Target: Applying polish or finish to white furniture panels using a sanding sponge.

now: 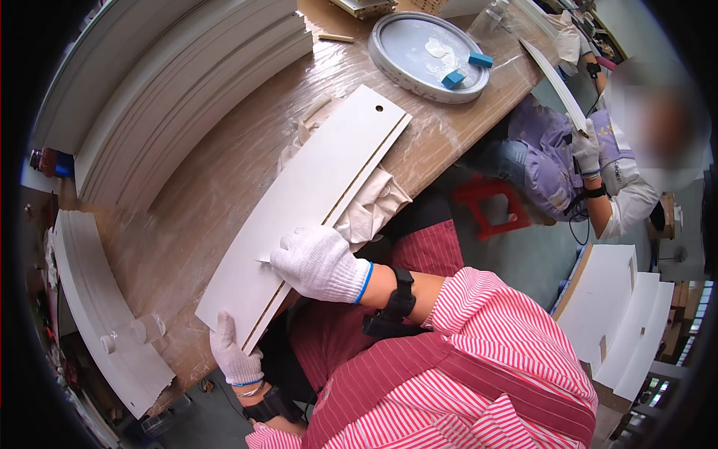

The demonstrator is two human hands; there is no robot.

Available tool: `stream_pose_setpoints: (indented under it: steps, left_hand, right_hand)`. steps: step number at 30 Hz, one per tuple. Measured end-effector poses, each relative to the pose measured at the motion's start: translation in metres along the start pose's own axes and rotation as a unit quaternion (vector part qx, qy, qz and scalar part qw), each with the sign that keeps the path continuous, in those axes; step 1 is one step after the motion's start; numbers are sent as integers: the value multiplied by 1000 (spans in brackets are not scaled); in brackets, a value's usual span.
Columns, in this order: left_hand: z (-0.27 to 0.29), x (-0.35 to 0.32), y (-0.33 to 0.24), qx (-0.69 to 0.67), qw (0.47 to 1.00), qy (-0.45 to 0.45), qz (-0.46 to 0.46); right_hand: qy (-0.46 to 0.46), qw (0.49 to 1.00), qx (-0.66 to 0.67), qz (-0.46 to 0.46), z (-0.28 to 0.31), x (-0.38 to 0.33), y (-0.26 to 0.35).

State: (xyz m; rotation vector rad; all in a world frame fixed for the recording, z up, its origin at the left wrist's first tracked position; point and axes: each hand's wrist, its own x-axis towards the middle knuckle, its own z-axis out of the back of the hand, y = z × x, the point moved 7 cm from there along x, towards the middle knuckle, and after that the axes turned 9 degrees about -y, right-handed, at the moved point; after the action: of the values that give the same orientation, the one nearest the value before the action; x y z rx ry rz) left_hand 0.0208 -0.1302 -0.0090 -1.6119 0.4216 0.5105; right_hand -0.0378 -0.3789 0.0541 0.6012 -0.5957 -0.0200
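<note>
In the head view, a long white panel with a smooth, flat face (307,187) lay aslant just left of the middle, its far end toward one o'clock and its near end toward eight. A narrow dark groove (366,166) ran along its lower right edge, partly hidden by a hand, and a small, round, dark hole (379,108) sat near the far end. Its upper left edge looked gently bowed. Under it, crumpled cream cloth (374,206) showed on both sides, on a brown tabletop with a shiny, clear film (217,179). The right hand, in a white knitted glove with a blue cuff (318,262), was curled in a fist against the panel, clenching a thin, pale, pointed piece (262,260) whose tip jutted toward nine o'clock. The left hand, gloved alike (235,355), touched the near end; whether its fingers pinched there could not be told, since some were hidden. At one o'clock stood a round grey lid-like tray (400,56) bearing white paste (440,51) and two small blue blocks (452,79).
</note>
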Motion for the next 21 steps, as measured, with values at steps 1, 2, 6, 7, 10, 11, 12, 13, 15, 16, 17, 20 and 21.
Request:
stream_pose_setpoints:
  steps: [1,2,6,7,10,11,12,13,15,16,17,20,21]
  left_hand:
    - [1,-3,-3,9,1000,5,-16]
    - [0,-4,-2,19,1000,9,-12]
    - [14,-5,1,100,993,-63,-4]
    - [15,-3,-1,66,995,-72,-37]
    - [22,2,-1,62,992,-88,-70]
    - [22,5,4,68,994,-69,-44]
    - [25,7,9,70,995,-71,-20]
    - [25,8,12,76,995,-55,-14]
    - [30,11,9,47,993,-84,-63]
    - [30,10,10,50,993,-84,-62]
    - [32,9,10,40,993,-92,-58]
    - [31,6,9,53,994,-90,-37]
    - [30,6,8,78,993,-85,-22]
  right_hand:
    - [7,1000,2,-19,-3,-6,-13]
    - [6,999,-29,-27,-1,-9,-28]
    - [-109,976,-155,-108,72,3,-135]
    - [-157,952,-198,-172,106,6,-167]
    - [-195,831,-334,-399,181,-5,-233]
    - [-250,835,-305,-384,190,-7,-230]
    - [-256,873,-252,-330,186,-3,-222]
    - [-268,880,-211,-332,182,-8,-216]
    - [-178,951,-146,-208,151,1,-192]
    - [-90,971,-139,-171,136,5,-190]
    - [-102,972,-144,-156,133,8,-188]
    - [-218,889,-258,-310,164,8,-223]
    - [-240,867,-289,-326,172,11,-231]
